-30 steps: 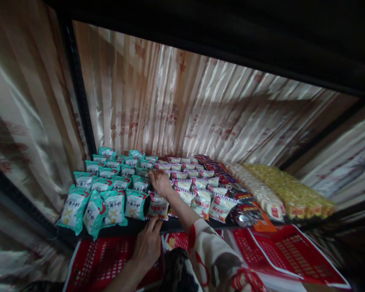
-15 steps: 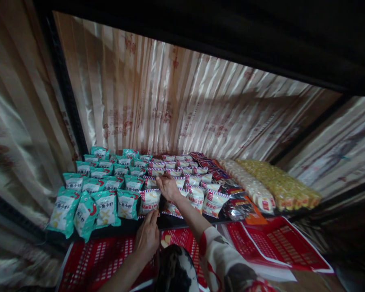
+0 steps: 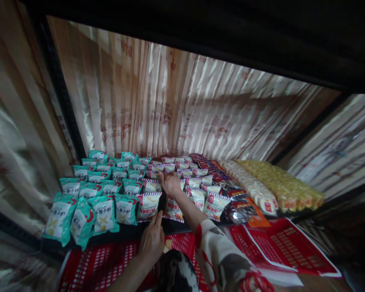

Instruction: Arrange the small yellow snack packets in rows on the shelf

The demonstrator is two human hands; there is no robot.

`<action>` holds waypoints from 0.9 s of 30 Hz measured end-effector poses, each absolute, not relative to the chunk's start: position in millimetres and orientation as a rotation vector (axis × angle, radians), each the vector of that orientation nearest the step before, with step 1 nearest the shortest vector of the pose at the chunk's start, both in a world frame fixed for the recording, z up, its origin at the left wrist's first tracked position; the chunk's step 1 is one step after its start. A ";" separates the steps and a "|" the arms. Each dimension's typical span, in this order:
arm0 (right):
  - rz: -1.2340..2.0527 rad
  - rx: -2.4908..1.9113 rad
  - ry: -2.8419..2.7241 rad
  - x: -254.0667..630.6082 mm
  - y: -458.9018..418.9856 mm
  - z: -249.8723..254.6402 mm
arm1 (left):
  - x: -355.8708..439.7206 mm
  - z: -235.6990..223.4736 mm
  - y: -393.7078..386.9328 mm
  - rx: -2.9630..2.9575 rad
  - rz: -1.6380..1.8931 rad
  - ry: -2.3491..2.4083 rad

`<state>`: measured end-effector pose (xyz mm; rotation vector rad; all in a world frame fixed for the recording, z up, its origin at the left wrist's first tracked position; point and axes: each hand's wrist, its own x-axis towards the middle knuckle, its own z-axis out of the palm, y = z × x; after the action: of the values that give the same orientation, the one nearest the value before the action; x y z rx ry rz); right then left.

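Observation:
My right hand [image 3: 171, 184] reaches over the front row into the white snack bags with striped edges. Its fingers are bent and apart, by the second-row snack bag [image 3: 152, 185]; whether they touch it I cannot tell. My left hand [image 3: 153, 235] is low at the shelf's front edge, fingers stretched upward and holding nothing. The fingertips are just below a white front-row snack bag [image 3: 148, 207]. A dark gap separates that bag from another white snack bag [image 3: 174, 210], partly hidden by my right forearm. To the left stand several rows of teal snack bags [image 3: 101, 213].
Dark packets [image 3: 239, 209] lie right of the white bags, then long packs of white [image 3: 264, 202] and yellow food [image 3: 292, 190]. Red baskets [image 3: 295, 243] stand below the shelf. A dark upright [image 3: 62, 81] and a pleated curtain [image 3: 158, 101] enclose the shelf.
My left hand has moved slightly right and down, away from the front white bag. The right hand has shifted slightly right, and the gap between the front white bags shows more. The view has shifted slightly.

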<state>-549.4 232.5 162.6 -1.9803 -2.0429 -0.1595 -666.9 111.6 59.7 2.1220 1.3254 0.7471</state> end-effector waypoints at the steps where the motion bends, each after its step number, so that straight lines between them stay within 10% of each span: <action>1: -0.158 -1.993 -2.047 -550.9 233.8 162.3 | -663.3 60.9 112.9 2.077 0.757 1.315; 27: -0.183 -2.066 -1.915 -540.2 265.0 174.3 | -639.9 94.2 135.2 1.447 0.863 1.121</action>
<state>-540.2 265.0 174.3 -2.0658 -1.9149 -0.1825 -639.9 135.2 94.2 1.4474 1.1210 0.8629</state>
